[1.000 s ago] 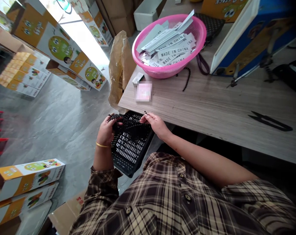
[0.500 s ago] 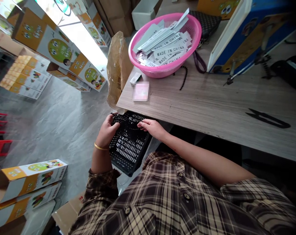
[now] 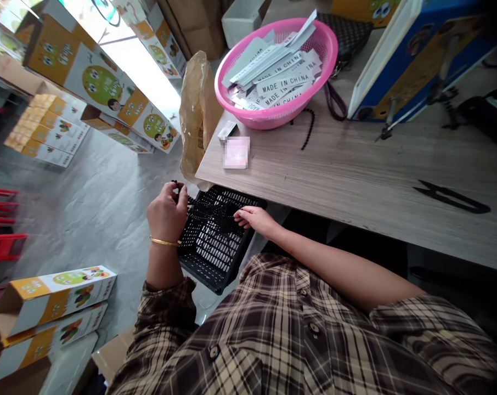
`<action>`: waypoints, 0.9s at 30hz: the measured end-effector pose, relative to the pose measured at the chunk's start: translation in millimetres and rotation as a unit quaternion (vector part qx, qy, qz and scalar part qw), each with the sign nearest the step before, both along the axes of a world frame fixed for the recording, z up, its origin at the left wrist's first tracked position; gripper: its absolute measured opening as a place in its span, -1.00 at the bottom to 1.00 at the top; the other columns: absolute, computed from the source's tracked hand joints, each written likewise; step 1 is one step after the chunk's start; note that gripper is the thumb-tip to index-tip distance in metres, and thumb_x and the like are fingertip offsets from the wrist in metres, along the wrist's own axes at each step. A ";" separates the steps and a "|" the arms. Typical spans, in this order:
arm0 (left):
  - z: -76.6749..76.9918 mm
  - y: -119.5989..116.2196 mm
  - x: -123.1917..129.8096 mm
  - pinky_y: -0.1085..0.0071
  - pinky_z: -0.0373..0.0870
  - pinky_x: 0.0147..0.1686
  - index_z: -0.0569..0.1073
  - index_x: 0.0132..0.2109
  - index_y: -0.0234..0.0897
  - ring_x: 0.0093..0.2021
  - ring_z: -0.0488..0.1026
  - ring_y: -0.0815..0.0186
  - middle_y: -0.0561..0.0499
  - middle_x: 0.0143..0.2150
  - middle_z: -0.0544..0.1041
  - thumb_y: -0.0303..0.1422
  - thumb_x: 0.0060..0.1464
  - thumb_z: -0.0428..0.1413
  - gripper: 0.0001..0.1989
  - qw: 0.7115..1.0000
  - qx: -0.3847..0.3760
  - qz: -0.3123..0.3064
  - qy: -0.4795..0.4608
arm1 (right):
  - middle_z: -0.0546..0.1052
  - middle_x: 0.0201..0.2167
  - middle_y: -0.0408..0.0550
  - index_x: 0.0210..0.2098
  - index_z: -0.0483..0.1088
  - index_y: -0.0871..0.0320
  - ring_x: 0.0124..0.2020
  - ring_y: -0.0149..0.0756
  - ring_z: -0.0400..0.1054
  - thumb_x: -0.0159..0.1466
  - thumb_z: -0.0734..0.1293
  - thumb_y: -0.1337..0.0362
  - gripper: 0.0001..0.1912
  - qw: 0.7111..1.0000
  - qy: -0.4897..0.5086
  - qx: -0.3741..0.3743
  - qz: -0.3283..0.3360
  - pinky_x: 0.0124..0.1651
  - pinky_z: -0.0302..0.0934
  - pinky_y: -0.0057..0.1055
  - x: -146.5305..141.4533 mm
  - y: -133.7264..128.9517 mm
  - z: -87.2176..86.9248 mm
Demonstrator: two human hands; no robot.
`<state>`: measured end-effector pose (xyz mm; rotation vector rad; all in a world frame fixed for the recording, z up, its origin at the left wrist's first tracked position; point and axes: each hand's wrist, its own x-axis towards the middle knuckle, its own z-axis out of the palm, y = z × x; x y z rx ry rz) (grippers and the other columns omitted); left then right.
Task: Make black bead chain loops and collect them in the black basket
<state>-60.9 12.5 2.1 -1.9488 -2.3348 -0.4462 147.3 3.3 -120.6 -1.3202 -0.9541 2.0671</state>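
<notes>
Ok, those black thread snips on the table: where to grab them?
Take the thread snips by the looped bow at their right end, coming down from above on that side. They lie flat on the wood-grain table with the blades pointing left, so the fingers can pinch the bow and stay clear of the points.

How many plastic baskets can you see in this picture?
2: a pink plastic basket on the wooden desk, full of MADE IN CHINA labels, and a black mesh crate below the desk edge, under the left hand and right hand. Others may be hidden.
</notes>
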 end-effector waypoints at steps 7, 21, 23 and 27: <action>-95.2 41.9 -34.9 0.33 0.38 -0.08 0.55 -0.02 -0.30 -0.02 0.55 0.08 -0.23 -0.04 0.63 -0.16 0.26 0.01 -0.64 0.964 -0.255 0.081 -0.015 | 0.56 -0.31 0.04 -0.32 0.42 0.30 -0.48 -0.45 0.39 0.49 0.14 0.44 -0.70 0.998 -0.009 -0.065 -0.022 -0.47 0.22 -0.59 5.4 -2.3 -22.2; -189.0 -27.9 -84.4 0.29 0.40 -0.24 0.51 -0.47 -0.36 -0.24 0.55 0.02 -0.20 -0.47 0.54 -0.05 0.06 0.20 -0.59 0.892 -0.358 0.201 -0.191 | 0.52 -0.35 0.02 -0.25 0.40 0.29 -0.50 -0.47 0.36 0.53 0.13 0.37 -0.72 0.989 -0.055 -0.117 -0.071 -0.46 0.25 -0.59 44.9 0.1 -62.2; -166.6 -22.1 -86.9 0.36 0.38 -0.32 0.54 -0.35 -0.37 -0.33 0.50 0.15 -0.10 -0.46 0.52 0.02 0.02 0.20 -0.55 0.895 -0.323 0.185 -0.246 | 0.50 -0.38 -0.02 -0.23 0.41 0.29 -0.50 -0.47 0.35 0.52 0.14 0.38 -0.73 0.990 -0.056 -0.112 -0.066 -0.45 0.25 -0.60 44.4 0.2 -63.7; -91.0 -8.8 -81.6 0.53 0.26 -0.51 0.52 -0.02 -0.26 -0.56 0.24 0.48 0.08 -0.41 0.42 0.09 0.06 0.16 -0.46 0.873 -0.238 0.106 -0.412 | 0.49 -0.42 -0.03 -0.25 0.44 0.29 -0.50 -0.47 0.34 0.48 0.19 0.42 -0.77 0.993 -0.057 -0.093 -0.040 -0.46 0.22 -0.61 34.1 0.2 -61.4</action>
